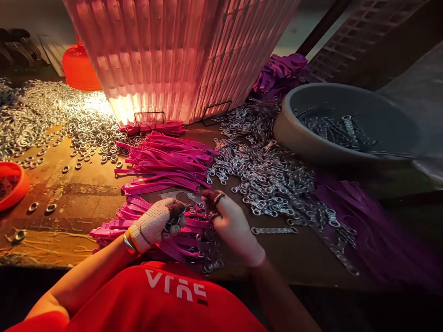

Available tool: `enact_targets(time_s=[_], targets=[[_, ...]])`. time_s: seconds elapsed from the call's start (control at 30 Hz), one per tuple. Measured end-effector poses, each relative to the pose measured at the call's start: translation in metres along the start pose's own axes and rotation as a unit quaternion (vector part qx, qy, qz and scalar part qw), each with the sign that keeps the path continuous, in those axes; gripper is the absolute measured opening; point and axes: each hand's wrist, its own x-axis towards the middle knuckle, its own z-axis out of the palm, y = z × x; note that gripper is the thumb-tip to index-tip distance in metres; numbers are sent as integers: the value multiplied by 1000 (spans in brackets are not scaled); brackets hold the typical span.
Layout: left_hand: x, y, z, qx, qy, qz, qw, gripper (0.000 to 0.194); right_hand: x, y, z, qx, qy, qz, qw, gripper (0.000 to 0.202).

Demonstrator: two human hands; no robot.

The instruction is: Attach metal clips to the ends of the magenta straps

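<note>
My left hand [161,223], in a white glove with darkened fingertips, is curled around several metal rings above the near pile of pink straps [121,223]. Just to its right is my right hand [231,226], also gloved, its thumb and fingers bent together; whatever they pinch is too small to make out. More pink straps [166,161] lie in a stack beyond my hands. Chain-like metal pieces [277,177] are heaped to the right, and one single metal piece [274,230] lies apart from them near my right hand.
Loose metal rings [86,124] spread over the back left, below a red lamp [80,68]. A ribbed translucent panel [166,60] stands behind the straps. A grey basin [311,143] with metal pieces is at right, an orange bowl [21,186] at left. Purple strips [374,230] lie right.
</note>
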Motion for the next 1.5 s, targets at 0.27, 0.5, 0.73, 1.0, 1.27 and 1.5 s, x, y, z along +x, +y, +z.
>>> enact_targets(time_s=[0.27, 0.5, 0.73, 1.0, 1.27, 1.5], targets=[[4, -20, 4, -60, -20, -64, 996, 21, -23, -47, 6, -135, -17, -189, 973, 35], [-29, 2, 5, 198, -20, 105, 974, 27, -23, -53, -4, -65, -49, -64, 995, 12], [-4, 5, 8, 42, -42, -5, 998, 27, -33, -56, 10, -85, 27, -22, 996, 14], [83, 71, -5, 628, 83, 216, 743, 21, -30, -15, 19, 92, 96, 166, 977, 22], [113, 102, -30, 788, 170, 182, 563, 34, -9, 2, 12, 48, 42, 118, 991, 27], [68, 40, -53, 877, 157, 117, 439, 55, 7, -8, 20, 1, 12, -18, 1000, 37]])
